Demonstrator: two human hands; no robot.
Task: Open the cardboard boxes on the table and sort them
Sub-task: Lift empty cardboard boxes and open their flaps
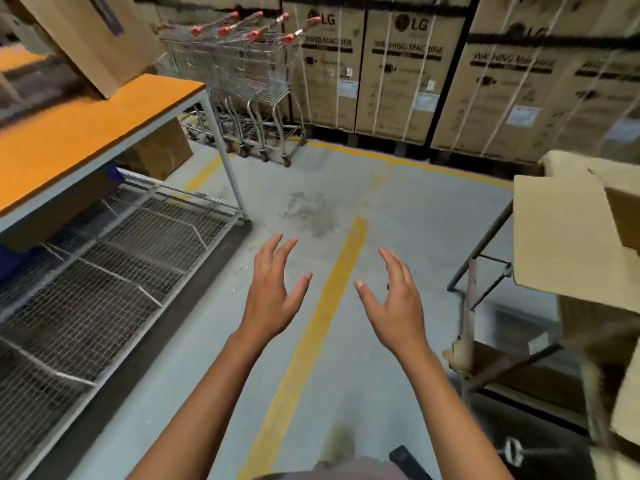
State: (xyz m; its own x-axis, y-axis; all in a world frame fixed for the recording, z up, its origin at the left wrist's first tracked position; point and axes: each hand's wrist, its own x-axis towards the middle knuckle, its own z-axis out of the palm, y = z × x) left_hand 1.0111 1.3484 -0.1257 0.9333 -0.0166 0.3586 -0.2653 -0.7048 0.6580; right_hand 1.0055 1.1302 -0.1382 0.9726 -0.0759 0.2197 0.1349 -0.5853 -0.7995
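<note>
Cardboard fills the far left, where a tall brown cardboard box [90,36] stands tilted on the orange tabletop [86,126] of a white-framed table. Below it lies a white wire-mesh shelf [104,289], and a smaller brown carton [162,150] sits on the floor under the far end. Behind the table's leg, a row of nested steel shopping trolleys with red handles [242,84] is parked against the back.

In the middle, the left hand [273,292] hangs in the air above the grey concrete floor [398,209], its grip wide open, fingers spread and touching nothing. A painted yellow floor line [311,341] runs between the hands. The right hand [398,303] mirrors the left, palm turned inward, grip equally open and empty. Stacked strapped washing-machine cartons [398,81] line the back wall.

At the far right, an opened tan cardboard box [561,237] with its flaps splayed rests on a dark metal frame [481,258], well apart from both hands.

This looks like a gap between boxes, with nothing held and the body facing neither surface. The opened box on the right suggests some sorting is done, while the box on the tabletop appears untouched. The next move probably calls for turning left and reaching with both hands to the tilted box, steadying it before working its flaps.
</note>
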